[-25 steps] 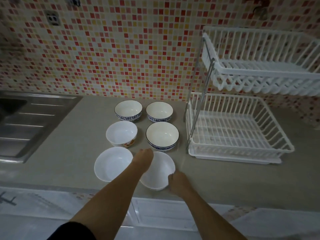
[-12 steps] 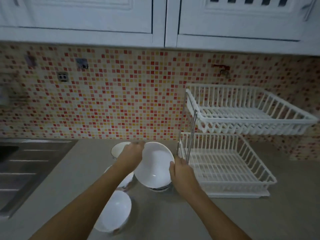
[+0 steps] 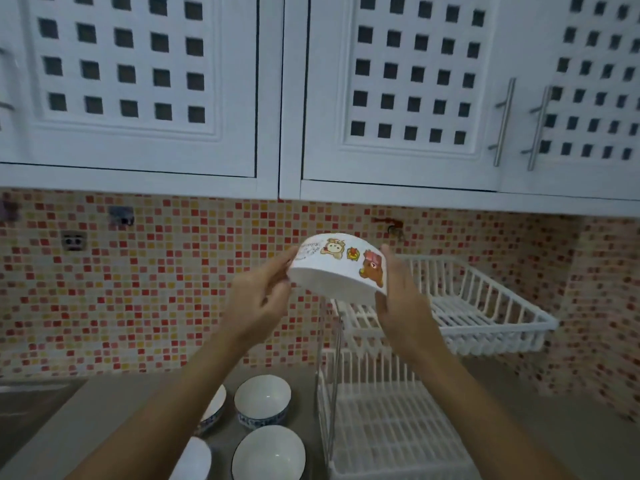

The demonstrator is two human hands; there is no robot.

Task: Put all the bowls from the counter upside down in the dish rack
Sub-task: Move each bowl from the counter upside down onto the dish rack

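Observation:
Both hands hold a white bowl with cartoon stickers [image 3: 337, 268] in the air, turned mouth-down and tilted, just left of the upper tier of the white dish rack [image 3: 485, 306]. My left hand [image 3: 259, 296] grips its left rim and my right hand [image 3: 403, 303] its right side. The rack's lower tier [image 3: 391, 420] stands on the counter with nothing in it. Below my arms, several bowls remain upright on the counter: a blue-patterned bowl [image 3: 262, 403], another white-inside bowl [image 3: 268, 453], and two partly hidden by my left forearm [image 3: 214, 408] [image 3: 194, 459].
White lattice-front cabinets [image 3: 138, 84] hang overhead with metal handles [image 3: 504, 123]. The mosaic-tiled wall [image 3: 138, 289] carries a socket [image 3: 72, 240]. A steel sink edge [image 3: 31, 396] lies at the far left on the grey counter [image 3: 540, 427].
The bowl rose from the counter to the height of the rack's top tier and was flipped mouth-down. The view tilted up, showing the cabinets.

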